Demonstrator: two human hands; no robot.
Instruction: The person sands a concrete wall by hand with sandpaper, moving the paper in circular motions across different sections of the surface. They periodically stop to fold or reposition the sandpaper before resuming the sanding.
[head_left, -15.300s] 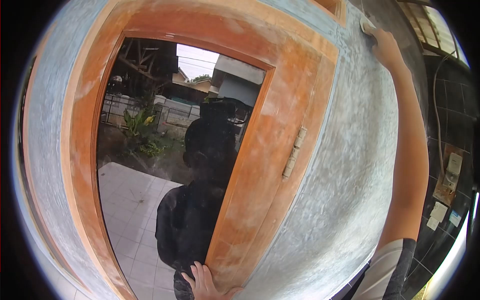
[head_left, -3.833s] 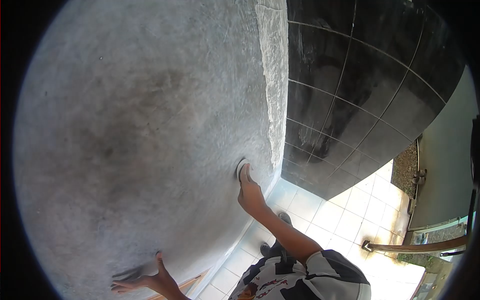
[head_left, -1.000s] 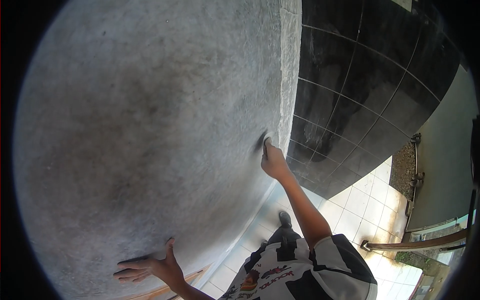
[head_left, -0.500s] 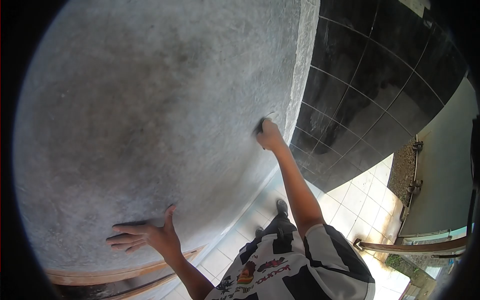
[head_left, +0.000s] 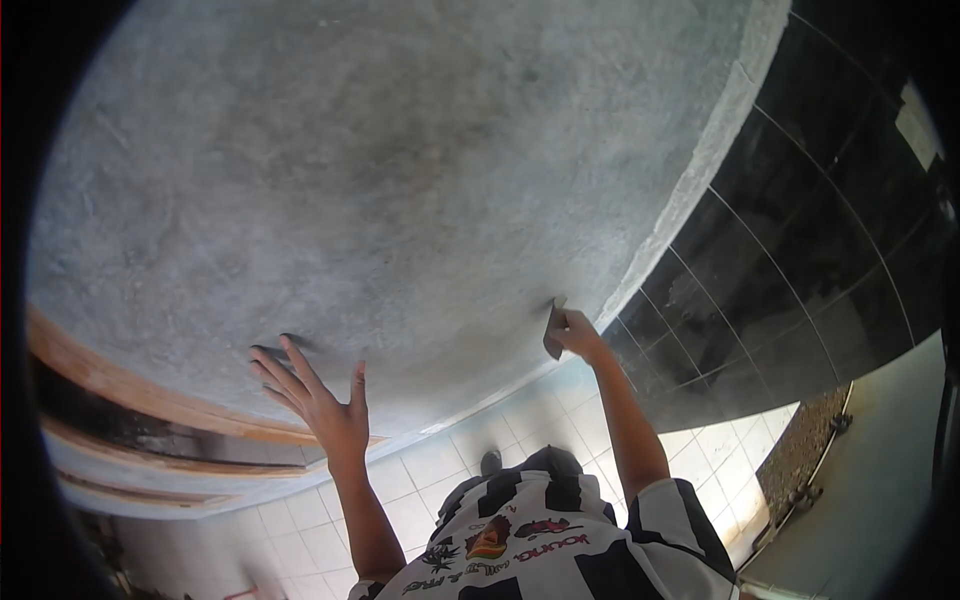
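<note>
The grey plastered wall (head_left: 400, 200) fills most of the view in front of me. My right hand (head_left: 578, 334) is closed on a thin, dark sheet that looks like sandpaper (head_left: 553, 335), held edge-on at the wall near its right border. On the left, my left hand (head_left: 325, 405) has its fingers spread, with the fingertips at the wall surface just above a wooden frame. Nothing is held in it.
Black tiles (head_left: 770, 260) cover the surface right of a rough pale plaster edge (head_left: 690, 190). A wooden frame (head_left: 150, 400) borders the wall at lower left. White floor tiles (head_left: 410, 490) lie below, with a gravel strip (head_left: 800, 440) at the far right.
The view has turned and shifted. My right hand with the dark sheet sits lower against the wall, and the sheet shows more clearly. My left hand stays spread, pointing more upward.
</note>
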